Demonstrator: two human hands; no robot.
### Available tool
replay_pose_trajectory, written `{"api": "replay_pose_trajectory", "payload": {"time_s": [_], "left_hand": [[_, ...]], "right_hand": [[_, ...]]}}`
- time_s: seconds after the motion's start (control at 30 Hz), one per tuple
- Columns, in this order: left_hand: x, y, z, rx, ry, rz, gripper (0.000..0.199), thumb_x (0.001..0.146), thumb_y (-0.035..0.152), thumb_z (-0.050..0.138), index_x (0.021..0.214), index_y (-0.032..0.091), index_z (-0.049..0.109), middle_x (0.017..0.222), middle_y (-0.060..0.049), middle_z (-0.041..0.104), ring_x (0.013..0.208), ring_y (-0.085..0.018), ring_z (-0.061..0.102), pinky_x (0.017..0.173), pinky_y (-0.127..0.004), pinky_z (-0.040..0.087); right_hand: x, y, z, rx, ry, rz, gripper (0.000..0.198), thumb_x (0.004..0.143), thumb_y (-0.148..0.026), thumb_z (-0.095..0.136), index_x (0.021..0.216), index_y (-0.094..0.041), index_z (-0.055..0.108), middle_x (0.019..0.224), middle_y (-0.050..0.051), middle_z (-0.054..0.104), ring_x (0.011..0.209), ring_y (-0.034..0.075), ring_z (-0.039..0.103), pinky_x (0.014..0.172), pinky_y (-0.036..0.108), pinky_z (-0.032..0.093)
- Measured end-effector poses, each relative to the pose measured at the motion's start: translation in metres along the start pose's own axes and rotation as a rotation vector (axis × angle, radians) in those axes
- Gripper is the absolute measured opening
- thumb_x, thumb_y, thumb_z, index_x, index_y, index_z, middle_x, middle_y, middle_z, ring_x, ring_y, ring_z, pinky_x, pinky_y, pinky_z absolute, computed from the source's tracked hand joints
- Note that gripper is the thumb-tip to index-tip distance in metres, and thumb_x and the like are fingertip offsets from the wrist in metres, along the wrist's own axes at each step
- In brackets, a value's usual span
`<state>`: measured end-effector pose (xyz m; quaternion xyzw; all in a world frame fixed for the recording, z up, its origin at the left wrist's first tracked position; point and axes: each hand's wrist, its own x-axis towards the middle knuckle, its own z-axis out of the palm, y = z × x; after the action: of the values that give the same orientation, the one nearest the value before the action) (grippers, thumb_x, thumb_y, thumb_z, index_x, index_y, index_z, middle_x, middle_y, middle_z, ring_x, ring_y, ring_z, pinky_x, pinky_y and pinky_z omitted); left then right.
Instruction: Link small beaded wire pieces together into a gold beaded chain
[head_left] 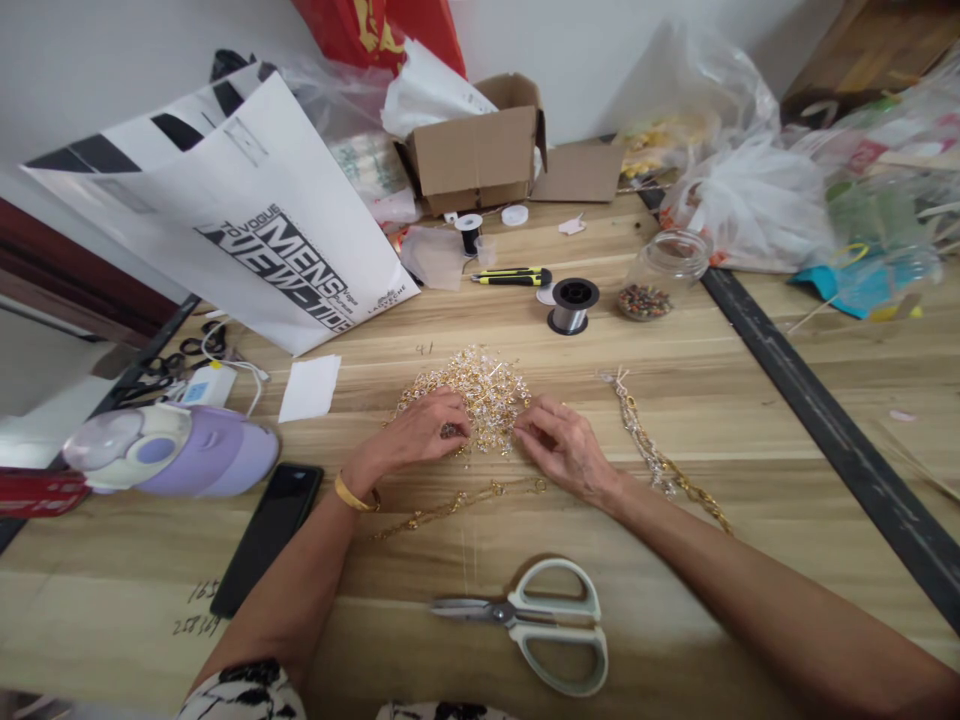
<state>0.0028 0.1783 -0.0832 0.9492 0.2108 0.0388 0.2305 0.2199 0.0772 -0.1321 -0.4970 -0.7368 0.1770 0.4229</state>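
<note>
A heap of small gold and clear beads point(491, 385) lies on the wooden table. At its left edge is my left hand point(431, 425), fingers curled and pinched together; whatever they hold is too small to name. My right hand point(559, 440) touches the heap's right side with thumb and fingertips pressed together, their contents also hidden. Below the hands stretches a gold beaded strand point(457, 502). Fine clear threads run down from there towards the scissors point(525, 615), which have pale handles. A gold and clear beaded chain point(660, 460) rests to the right of my right hand.
Behind the heap are a wire spool point(571, 308), a yellow-black utility knife point(514, 276) and a jar of beads point(651, 290). A phone point(270, 535), a purple bottle point(202, 450) and a large white bag point(277, 230) stand or lie left. A cardboard box point(476, 155) is at the back.
</note>
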Motion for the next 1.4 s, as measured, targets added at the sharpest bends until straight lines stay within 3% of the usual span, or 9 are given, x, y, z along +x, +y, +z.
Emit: {"api": "replay_pose_trajectory", "payload": {"time_s": [0.23, 0.47, 0.67, 1.03, 1.2, 1.4], "left_hand": [[-0.0014, 0.0054, -0.0057, 0.004, -0.081, 0.007, 0.015, 0.084, 0.013, 0.055, 0.074, 0.015, 0.066, 0.077, -0.003, 0.062, 0.080, -0.016, 0.053, 0.084, -0.031, 0.039], [-0.0014, 0.0050, -0.0059, -0.025, 0.024, -0.076, 0.012, 0.084, 0.012, 0.053, 0.079, 0.015, 0.064, 0.079, -0.004, 0.064, 0.083, -0.017, 0.053, 0.078, -0.029, 0.042], [0.0005, 0.0035, -0.0034, -0.028, 0.094, -0.044, 0.011, 0.085, 0.013, 0.054, 0.080, 0.015, 0.064, 0.077, -0.003, 0.065, 0.080, -0.016, 0.054, 0.077, -0.029, 0.042], [0.0008, 0.0040, -0.0019, -0.053, 0.126, -0.057, 0.010, 0.085, 0.014, 0.056, 0.082, 0.015, 0.065, 0.078, -0.003, 0.065, 0.080, -0.016, 0.054, 0.077, -0.029, 0.042], [0.0010, 0.0034, -0.0028, -0.090, 0.108, -0.031, 0.011, 0.084, 0.013, 0.056, 0.081, 0.016, 0.066, 0.077, -0.002, 0.065, 0.078, -0.015, 0.054, 0.079, -0.030, 0.042], [-0.0005, 0.0065, -0.0020, 0.027, 0.047, -0.006, 0.018, 0.081, 0.007, 0.053, 0.075, 0.016, 0.068, 0.080, -0.004, 0.060, 0.084, -0.017, 0.052, 0.081, -0.030, 0.041]], "right_hand": [[0.0005, -0.0012, -0.0004, -0.006, 0.006, -0.006, 0.010, 0.089, -0.018, 0.052, 0.082, -0.018, 0.059, 0.075, 0.002, 0.054, 0.065, 0.013, 0.051, 0.060, 0.025, 0.039], [-0.0001, 0.0001, 0.0002, -0.004, -0.004, -0.004, 0.010, 0.089, -0.018, 0.052, 0.083, -0.018, 0.059, 0.076, 0.003, 0.056, 0.067, 0.014, 0.052, 0.061, 0.026, 0.039], [-0.0002, 0.0004, 0.0002, -0.002, -0.012, -0.003, 0.010, 0.089, -0.018, 0.051, 0.083, -0.018, 0.059, 0.076, 0.003, 0.056, 0.067, 0.014, 0.052, 0.061, 0.026, 0.040], [0.0001, -0.0002, -0.0004, -0.002, -0.016, 0.000, 0.011, 0.089, -0.019, 0.051, 0.083, -0.018, 0.060, 0.076, 0.003, 0.056, 0.065, 0.014, 0.051, 0.061, 0.026, 0.040], [-0.0001, 0.0001, -0.0006, -0.009, -0.018, 0.000, 0.010, 0.089, -0.018, 0.051, 0.083, -0.019, 0.059, 0.075, 0.003, 0.055, 0.066, 0.014, 0.051, 0.062, 0.026, 0.039], [0.0003, 0.0003, -0.0008, -0.002, -0.022, -0.004, 0.010, 0.089, -0.018, 0.051, 0.084, -0.019, 0.059, 0.076, 0.003, 0.055, 0.067, 0.014, 0.051, 0.062, 0.026, 0.039]]}}
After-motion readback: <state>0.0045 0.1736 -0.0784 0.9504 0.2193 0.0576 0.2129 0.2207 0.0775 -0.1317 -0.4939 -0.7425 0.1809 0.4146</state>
